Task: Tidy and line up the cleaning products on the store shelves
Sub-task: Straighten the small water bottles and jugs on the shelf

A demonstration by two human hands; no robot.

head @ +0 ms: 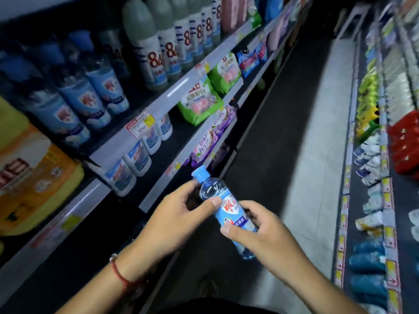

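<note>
Pinching one blue-capped bottle [223, 210] between left hand [179, 219] and right hand [264, 233], each grip curled round it, unshelved, beside neater rows [127, 168].

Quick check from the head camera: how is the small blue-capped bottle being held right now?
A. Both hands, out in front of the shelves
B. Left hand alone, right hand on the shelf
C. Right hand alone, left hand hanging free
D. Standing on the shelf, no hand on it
A: the left hand grips the upper part of the blue-capped bottle and the right hand its lower part, off the shelves.
</note>
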